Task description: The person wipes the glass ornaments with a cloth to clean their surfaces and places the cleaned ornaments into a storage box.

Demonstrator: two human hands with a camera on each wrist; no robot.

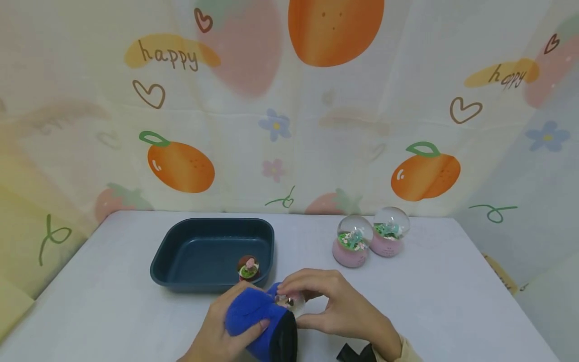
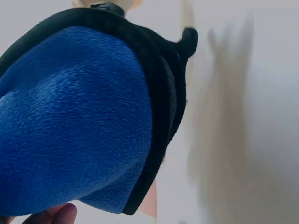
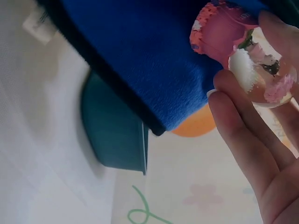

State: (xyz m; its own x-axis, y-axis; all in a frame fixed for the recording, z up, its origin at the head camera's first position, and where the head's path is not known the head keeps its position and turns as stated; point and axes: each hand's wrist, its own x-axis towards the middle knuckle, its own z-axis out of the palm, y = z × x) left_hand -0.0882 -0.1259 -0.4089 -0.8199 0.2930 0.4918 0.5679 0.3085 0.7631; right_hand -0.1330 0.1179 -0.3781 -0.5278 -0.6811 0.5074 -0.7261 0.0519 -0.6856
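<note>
My left hand [image 1: 217, 324] grips a blue plush cloth [image 1: 253, 314] with black edging, bunched in its fingers. A small snow globe [image 1: 291, 300] with a clear dome is held by my right hand [image 1: 334, 301], fingers above and thumb below. In the right wrist view, the globe [image 3: 280, 70] shows a pink base against the cloth, and a small figure with pink and white bits inside. The left wrist view is mostly filled by the cloth [image 2: 79, 116], with only fingertips [image 2: 64, 213] showing below it.
Behind my left hand stands a dark teal tray [image 1: 190, 254]; a small brown-based snow globe [image 1: 249, 269] sits in its near right corner. Two pink-based snow globes, one nearer [image 1: 352, 255] and one farther [image 1: 387, 245], stand at the back right of the white table [image 1: 434, 291].
</note>
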